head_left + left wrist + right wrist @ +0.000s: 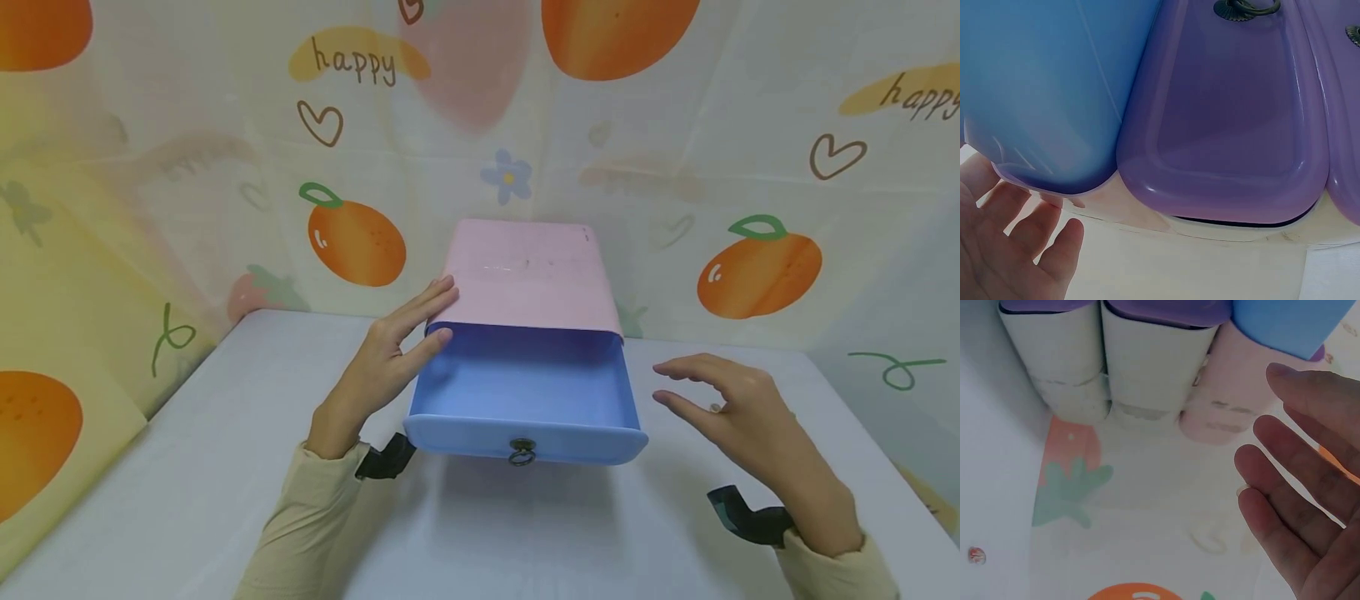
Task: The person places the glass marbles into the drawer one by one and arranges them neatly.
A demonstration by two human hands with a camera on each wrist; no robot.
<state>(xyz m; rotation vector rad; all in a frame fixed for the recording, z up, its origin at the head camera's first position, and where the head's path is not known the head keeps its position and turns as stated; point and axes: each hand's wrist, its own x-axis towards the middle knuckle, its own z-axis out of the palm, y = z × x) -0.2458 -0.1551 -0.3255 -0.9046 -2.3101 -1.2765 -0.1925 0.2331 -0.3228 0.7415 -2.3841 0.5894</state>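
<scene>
A small drawer cabinet with a pink top [528, 271] stands in the middle of the table. Its blue top drawer [525, 437] is pulled well out, and bare blue floor shows inside. A dark metal ring pull [522, 452] hangs on the drawer front. My left hand [375, 362] rests along the cabinet's left side, fingers stretched, fingertips at the pink edge. To the right of the drawer, my right hand [750, 417] hovers in the air, thumb and fingers apart with nothing between them. Purple drawer fronts [1229, 119] below the blue drawer are closed in the left wrist view.
The cabinet stands on a white tabletop [187, 500]. Behind it hangs a cloth [465, 175] printed with oranges, hearts and words; a yellow cloth panel [60, 308] borders the left side. Black straps [386, 458] are at both wrists.
</scene>
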